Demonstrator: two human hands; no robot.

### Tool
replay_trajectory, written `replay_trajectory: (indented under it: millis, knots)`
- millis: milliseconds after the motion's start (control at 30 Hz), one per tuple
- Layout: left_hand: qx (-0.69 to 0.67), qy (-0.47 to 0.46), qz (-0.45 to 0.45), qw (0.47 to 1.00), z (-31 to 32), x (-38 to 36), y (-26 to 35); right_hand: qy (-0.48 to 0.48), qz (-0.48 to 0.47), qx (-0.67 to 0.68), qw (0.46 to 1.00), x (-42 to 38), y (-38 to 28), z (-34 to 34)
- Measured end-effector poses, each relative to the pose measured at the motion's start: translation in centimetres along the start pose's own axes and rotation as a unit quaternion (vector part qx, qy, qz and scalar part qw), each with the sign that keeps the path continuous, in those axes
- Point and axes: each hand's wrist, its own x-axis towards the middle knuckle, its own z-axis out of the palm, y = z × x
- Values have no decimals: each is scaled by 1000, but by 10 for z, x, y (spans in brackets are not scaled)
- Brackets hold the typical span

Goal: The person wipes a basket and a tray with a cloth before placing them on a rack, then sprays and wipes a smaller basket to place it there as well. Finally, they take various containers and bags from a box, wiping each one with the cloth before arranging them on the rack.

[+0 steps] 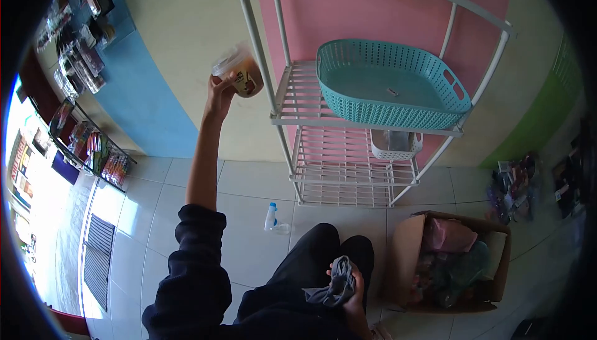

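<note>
Closed around one clear plastic tub [244,77], your left grip [221,95] is raised beside the white rack [252,35]; your right grip [356,287] is curled round what looks like one grey cloth [339,285], near your lap [305,262]. You have one teal basket [398,113] and one smaller white basket [393,154] on separate shelves, plus one cardboard box [401,265] on the floor [249,181].

The left arm [202,240] is raised and nearly straight, its forearm [207,159] bare beyond the pushed-up sleeve [198,278]. The left hand [222,94] is closed in a grip at the top of the reach. The right hand [354,293], held low near the thighs [311,253], has curled fingers [357,276]; their exact placement appears partly hidden.
</note>
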Motion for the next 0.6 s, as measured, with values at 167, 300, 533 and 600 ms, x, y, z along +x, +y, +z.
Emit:
replay_trajectory:
  millis: [167, 300, 533, 600]
  knots:
    - [-7, -69, -42, 997, 33, 36, -30, 31, -13, -6, 999, -2, 4, -7]
    - [5, -132, -40, 990, 60, 52, -36, 55, -3, 3, 998, -4, 4, -7]
    - [53, -125, -32, 990, 70, 60, -36, 75, 20, 6, 997, 3, 6, -14]
    - [57, -116, -39, 991, 76, 58, -37, 78, 22, 6, 997, 3, 5, -10]
